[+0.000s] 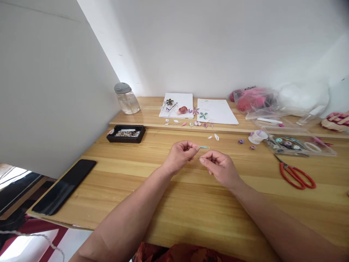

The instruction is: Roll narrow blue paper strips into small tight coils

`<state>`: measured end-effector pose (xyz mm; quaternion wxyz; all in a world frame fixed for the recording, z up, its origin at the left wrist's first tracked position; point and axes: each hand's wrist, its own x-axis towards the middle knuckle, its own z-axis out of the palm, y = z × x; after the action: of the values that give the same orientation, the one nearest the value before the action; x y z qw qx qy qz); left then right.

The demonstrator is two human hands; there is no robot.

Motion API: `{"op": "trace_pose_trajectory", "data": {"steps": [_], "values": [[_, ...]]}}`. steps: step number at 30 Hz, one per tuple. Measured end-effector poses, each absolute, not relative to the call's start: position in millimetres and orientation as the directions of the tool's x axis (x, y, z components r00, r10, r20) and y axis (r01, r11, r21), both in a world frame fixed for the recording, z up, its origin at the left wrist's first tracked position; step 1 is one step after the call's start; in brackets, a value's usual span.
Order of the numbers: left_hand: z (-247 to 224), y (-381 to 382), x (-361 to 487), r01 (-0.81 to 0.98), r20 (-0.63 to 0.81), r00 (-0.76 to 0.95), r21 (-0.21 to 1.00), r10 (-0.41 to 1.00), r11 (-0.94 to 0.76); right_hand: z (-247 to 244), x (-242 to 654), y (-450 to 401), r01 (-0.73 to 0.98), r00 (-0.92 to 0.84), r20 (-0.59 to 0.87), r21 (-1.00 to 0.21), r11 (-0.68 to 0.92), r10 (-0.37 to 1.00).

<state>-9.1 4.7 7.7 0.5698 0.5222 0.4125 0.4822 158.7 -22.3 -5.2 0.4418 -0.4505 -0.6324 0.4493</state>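
Note:
My left hand (181, 154) pinches one end of a small, slim blue-green piece (204, 147) above the wooden table (122, 185). The piece points right from the fingertips and has a thin pale edge. Just to its lower right, my right hand (219, 167) is closed, thumb against forefinger; whatever lies between them is too small to make out. Beyond the hands are small white petal shapes (216, 137). A teal flower (203, 115), a purple flower (194, 110) and a red flower (183, 110) lie on and beside white paper (218, 111).
Red-handled scissors (297, 176) lie right of my right hand, below a clear box (297, 145) of threads and a white spool (257, 137). A black tray (126, 134) of beads, a bottle (127, 99) and a black phone (65, 186) are at left.

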Motion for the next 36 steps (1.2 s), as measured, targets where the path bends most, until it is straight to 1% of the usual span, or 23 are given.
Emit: {"op": "trace_pose_trajectory", "data": {"steps": [3, 5, 12, 16, 19, 22, 25, 30, 33, 36], "values": [[6.3, 6.3, -9.9, 0.007, 0.075, 0.142, 0.997, 0.987, -0.077, -9.8, 156.6, -23.0, 0.171, -0.224, 0.157, -0.965, 0.198, 0.962], [3.9, 7.6, -10.3, 0.06, 0.103, 0.124, 0.992, 0.987, -0.111, -12.1, 156.6, -22.0, 0.187, -0.227, 0.178, -0.957, 0.222, 0.957], [-6.7, 10.8, -8.0, 0.081, 0.114, 0.089, 0.989, 0.989, -0.122, -7.5, 154.2, -26.6, 0.365, -0.165, 0.248, -0.884, 0.293, 0.955], [-4.5, 10.8, -9.0, 0.131, 0.119, 0.09, 0.983, 0.989, -0.131, -0.8, 152.7, -31.9, 0.427, -0.161, 0.304, -0.836, 0.344, 0.939], [0.0, 9.9, -12.5, 0.186, 0.103, 0.127, 0.974, 0.986, -0.126, 2.6, 155.8, -31.8, 0.464, -0.114, 0.379, -0.797, 0.387, 0.918], [2.8, 8.0, -16.8, 0.244, 0.05, 0.228, 0.964, 0.972, -0.107, 3.8, 161.1, -28.5, 0.471, -0.069, 0.406, -0.792, 0.388, 0.911], [3.3, 5.8, -19.4, 0.259, -0.004, 0.33, 0.962, 0.944, -0.087, 3.6, 165.2, -23.9, 0.443, -0.067, 0.377, -0.818, 0.366, 0.924], [6.5, 2.5, -19.6, 0.163, -0.043, 0.467, 0.986, 0.883, -0.039, 1.6, 169.0, -15.0, 0.342, -0.079, 0.273, -0.896, 0.284, 0.959], [12.2, 0.5, -19.3, 0.106, -0.077, 0.506, 0.994, 0.859, 0.027, -2.2, 170.3, -10.1, 0.235, -0.101, 0.144, -0.958, 0.164, 0.984], [15.9, -0.1, -18.7, 0.035, -0.095, 0.502, 0.995, 0.86, 0.09, -6.6, 169.1, -8.6, 0.083, -0.116, 0.02, -0.996, 0.03, 0.993]]}}
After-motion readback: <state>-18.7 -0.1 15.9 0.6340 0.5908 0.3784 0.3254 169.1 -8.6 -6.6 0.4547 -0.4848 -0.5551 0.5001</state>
